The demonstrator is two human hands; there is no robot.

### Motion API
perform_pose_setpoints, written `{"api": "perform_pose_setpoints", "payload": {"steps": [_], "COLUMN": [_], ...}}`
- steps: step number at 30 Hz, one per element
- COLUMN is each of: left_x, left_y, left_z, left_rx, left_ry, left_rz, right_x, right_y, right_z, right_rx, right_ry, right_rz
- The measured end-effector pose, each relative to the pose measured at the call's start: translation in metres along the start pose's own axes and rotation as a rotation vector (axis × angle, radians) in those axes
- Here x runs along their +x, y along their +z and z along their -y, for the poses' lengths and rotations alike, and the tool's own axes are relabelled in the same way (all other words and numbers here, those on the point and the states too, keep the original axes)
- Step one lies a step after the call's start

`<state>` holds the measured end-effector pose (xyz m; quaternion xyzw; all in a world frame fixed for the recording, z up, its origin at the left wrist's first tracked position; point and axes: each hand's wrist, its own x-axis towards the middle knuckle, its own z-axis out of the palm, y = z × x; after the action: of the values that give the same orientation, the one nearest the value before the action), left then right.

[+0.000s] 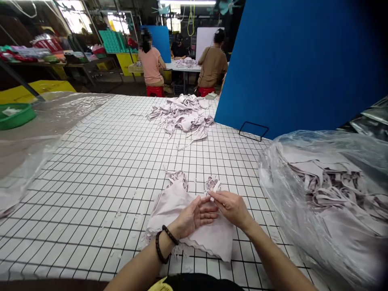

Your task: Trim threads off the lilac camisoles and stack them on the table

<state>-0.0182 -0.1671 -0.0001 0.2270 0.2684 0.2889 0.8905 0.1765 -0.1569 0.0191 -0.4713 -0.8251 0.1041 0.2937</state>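
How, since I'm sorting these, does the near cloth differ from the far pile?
The near cloth lies largely spread; the far pile is a tangled heap. The right hand appears to pinch the near cloth; no hand touches the far pile. Both are pale and lie on the gridded tabletop.

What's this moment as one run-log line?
left hand: open, over pale garment | right hand: pinching strap | ahead: fabric pile | right: filled plastic bag

Two hands (233, 207), two stools (155, 92) and one basin (21, 119) show.
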Motion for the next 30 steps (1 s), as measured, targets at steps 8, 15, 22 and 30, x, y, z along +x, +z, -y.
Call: {"api": "perform_pose_setpoints", "payload": {"steps": [8,15,22,30], "left_x": [0.001,-0.003,-0.01,-0.013], "left_y": [0.01,0.011,0.02,0.023], "left_z": [0.01,0.008,0.012,0.018], "left_rx": [0.333,0.508,0.776,1.045], "left_ry": [0.096,0.019,-0.019,0.096], "left_rz": [-0.103,-0.132,-0.175,-0.304], "right_x": [-0.015,-0.014,-0.006,-0.003], "right_y": [0.012,-0.007,-0.035,-0.025], "right_z": [-0.003,0.01,0.036,0.017], "right_rx": [-0.051,-0.07,0.343,0.398], "right_ry": [0.016,0.288,0.169,0.231], "right_rz": [-0.074,0.087,0.485,0.548]}}
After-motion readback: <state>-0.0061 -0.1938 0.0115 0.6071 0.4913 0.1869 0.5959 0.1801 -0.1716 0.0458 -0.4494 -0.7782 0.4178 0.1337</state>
